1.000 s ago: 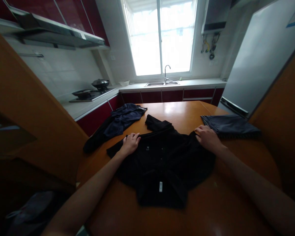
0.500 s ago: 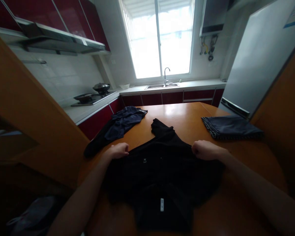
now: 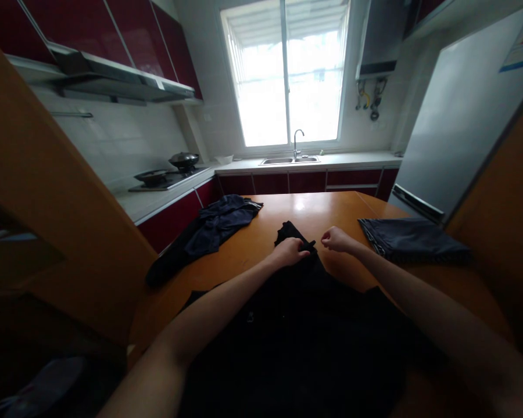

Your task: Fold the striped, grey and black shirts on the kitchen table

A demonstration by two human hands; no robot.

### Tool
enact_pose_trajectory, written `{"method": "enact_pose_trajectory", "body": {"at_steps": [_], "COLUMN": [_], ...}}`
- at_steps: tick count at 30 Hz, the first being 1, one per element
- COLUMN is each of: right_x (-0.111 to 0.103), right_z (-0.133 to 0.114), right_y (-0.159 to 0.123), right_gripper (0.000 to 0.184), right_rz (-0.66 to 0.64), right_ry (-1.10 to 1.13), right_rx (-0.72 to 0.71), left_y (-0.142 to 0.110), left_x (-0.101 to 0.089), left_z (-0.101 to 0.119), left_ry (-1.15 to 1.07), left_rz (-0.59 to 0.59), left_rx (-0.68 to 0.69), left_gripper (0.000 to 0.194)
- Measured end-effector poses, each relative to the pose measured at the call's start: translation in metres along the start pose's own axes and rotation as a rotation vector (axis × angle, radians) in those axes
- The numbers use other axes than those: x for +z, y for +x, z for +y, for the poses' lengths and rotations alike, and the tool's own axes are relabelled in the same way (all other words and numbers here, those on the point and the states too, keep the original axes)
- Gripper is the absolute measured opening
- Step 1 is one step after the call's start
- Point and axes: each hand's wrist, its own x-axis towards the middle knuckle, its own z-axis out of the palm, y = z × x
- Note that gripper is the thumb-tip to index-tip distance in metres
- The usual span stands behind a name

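Our left hand (image 3: pixel 291 251) grips the far, narrow end of one black garment (image 3: pixel 318 331), thumb and fingers closed on the cloth. Our right hand (image 3: pixel 337 239) is just beside that end, its fingers curled together with no cloth visible in them.

We count two hands and three lots of cloth: the black garment, one dark navy heap (image 3: pixel 220 223) and one folded blue-grey cloth (image 3: pixel 414 238). How many pieces make up the heap, we cannot tell. Two pans sit on one stove (image 3: pixel 168 181), and one sink (image 3: pixel 276 161) has two basins.

The garment is plain and very dark, with one small pale mark and a tiny light dot; its folds are hard to make out. It lies spread on the orange-brown wooden table (image 3: pixel 305 204), mostly on our side of the grip, while a short, crumpled, wavy-edged part pokes out beyond our left fingers.
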Motion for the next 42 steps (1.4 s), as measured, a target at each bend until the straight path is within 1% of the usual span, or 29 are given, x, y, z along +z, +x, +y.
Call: {"method": "enact_pose_trajectory", "body": {"at_steps": [2, 3, 4, 6, 7, 9, 11, 12, 14, 16, 18, 20, 22, 23, 26, 28, 30, 31, 32, 33, 34, 35, 36, 38, 39, 40, 41, 42], "right_x": [0.006, 0.009, 0.013, 0.022, 0.027, 0.035, 0.04, 0.041, 0.043, 0.045, 0.048, 0.051, 0.052, 0.051, 0.042, 0.03, 0.013, 0.004, -0.007, -0.017, -0.027, -0.037, -0.045, -0.058, -0.063, -0.066, -0.069, -0.071], "right_z": [-0.008, -0.012, -0.016, -0.02, -0.022, -0.023, -0.023, -0.023, -0.023, -0.026, -0.03, -0.034, -0.037, -0.038, -0.039, -0.038, -0.037, -0.036, -0.034, -0.032, -0.029, -0.026, -0.022, -0.014, -0.009, -0.004, 0.002, 0.007], "right_y": [0.024, 0.035, 0.046, 0.067, 0.076, 0.095, 0.112, 0.119, 0.133, 0.144, 0.154, 0.162, 0.169, 0.172, 0.176, 0.175, 0.172, 0.17, 0.168, 0.165, 0.162, 0.159, 0.155, 0.148, 0.145, 0.142, 0.139, 0.137], "right_gripper": [0.016, 0.019, 0.023, 0.033, 0.037, 0.038, 0.037, 0.039, 0.052, 0.065, 0.073, 0.076, 0.072, 0.066, 0.04, 0.021, 0.01, 0.009, 0.01, 0.011, 0.013, 0.015, 0.018, 0.019, 0.019, 0.02, 0.023, 0.027], "right_rz": [0.011, 0.006, -0.006, -0.036, -0.048, -0.048, -0.027, -0.018, -0.025, -0.06, -0.098, -0.131, -0.159, -0.172, -0.205, -0.201, -0.173, -0.155, -0.14, -0.128, -0.112, -0.093, -0.071, -0.008, 0.036, 0.084, 0.135, 0.186], "right_ry": [-0.033, -0.045, -0.056, -0.073, -0.08, -0.093, -0.109, -0.116, -0.125, -0.128, -0.131, -0.138, -0.153, -0.164, -0.21, -0.227, -0.215, -0.199, -0.179, -0.166, -0.129, -0.045, 0.087, 0.443, 0.614, 0.737, 0.788, 0.79], "right_rx": [0.015, 0.021, 0.027, 0.026, 0.017, -0.025, -0.095, -0.137, -0.221, -0.283, -0.328, -0.369, -0.409, -0.424, -0.438, -0.434, -0.431, -0.432, -0.432, -0.433, -0.431, -0.426, -0.418, -0.389, -0.369, -0.347, -0.324, -0.297], "left_y": [0.015, 0.02, 0.022, 0.022, 0.019, 0.012, 0.001, -0.004, -0.016, -0.028, -0.039, -0.046, -0.051, -0.052, -0.05, -0.047, -0.042, -0.038, -0.033, -0.027, -0.02, -0.013, -0.004, 0.013, 0.022, 0.031, 0.04, 0.049], "left_x": [0.016, 0.02, 0.022, 0.019, 0.015, -0.001, -0.024, -0.036, -0.06, -0.078, -0.089, -0.094, -0.096, -0.097, -0.101, -0.107, -0.113, -0.117, -0.121, -0.124, -0.128, -0.132, -0.135, -0.14, -0.141, -0.142, -0.142, -0.14], "left_z": [0.008, 0.008, 0.007, -0.001, -0.009, -0.03, -0.06, -0.077, -0.112, -0.144, -0.168, -0.183, -0.191, -0.193, -0.198, -0.202, -0.207, -0.21, -0.212, -0.214, -0.216, -0.217, -0.218, -0.221, -0.223, -0.225, -0.228, -0.231], "left_ry": [-0.017, -0.031, -0.049, -0.093, -0.117, -0.164, -0.212, -0.237, -0.302, -0.394, -0.502, -0.608, -0.7, -0.743, -0.855, -0.897, -0.859, -0.814, -0.761, -0.707, -0.661, -0.623, -0.592, -0.546, -0.53, -0.515, -0.496, -0.475], "left_rz": [0.034, 0.048, 0.061, 0.093, 0.116, 0.181, 0.258, 0.294, 0.363, 0.395, 0.403, 0.402, 0.391, 0.378, 0.297, 0.213, 0.153, 0.15, 0.166, 0.208, 0.263, 0.325, 0.386, 0.486, 0.52, 0.544, 0.564, 0.578], "left_rx": [-0.007, -0.013, -0.019, -0.036, -0.05, -0.105, -0.197, -0.251, -0.372, -0.486, -0.569, -0.619, -0.645, -0.65, -0.634, -0.58, -0.502, -0.459, -0.419, -0.385, -0.355, -0.331, -0.316, -0.304, -0.303, -0.304, -0.307, -0.312], "left_gripper": [0.021, 0.017, 0.013, 0.011, 0.012, 0.014, 0.013, 0.012, 0.011, 0.009, 0.005, 0.01, 0.015, 0.017, 0.023, 0.033, 0.044, 0.047, 0.048, 0.047, 0.046, 0.045, 0.044, 0.043, 0.042, 0.042, 0.041, 0.039]}}
